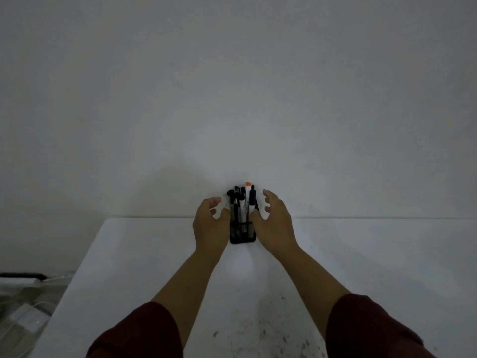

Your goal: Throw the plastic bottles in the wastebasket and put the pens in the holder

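A black mesh pen holder (242,235) stands near the far edge of the white table (361,267). Several pens (238,205) stand upright in it, most of them dark, plus a white marker with an orange cap (248,197). My left hand (210,223) hovers just left of the holder and my right hand (275,220) just right of it. Both hands have curled, spread fingers and hold nothing. Whether the thumbs touch the holder I cannot tell. No plastic bottle is in view on the table.
A plain white wall (232,99) rises right behind the table's far edge. At the lower left, beside the table, is a bin lined with a clear bag (23,306) under a dark rim (23,275). The near tabletop is speckled with dark marks (258,332).
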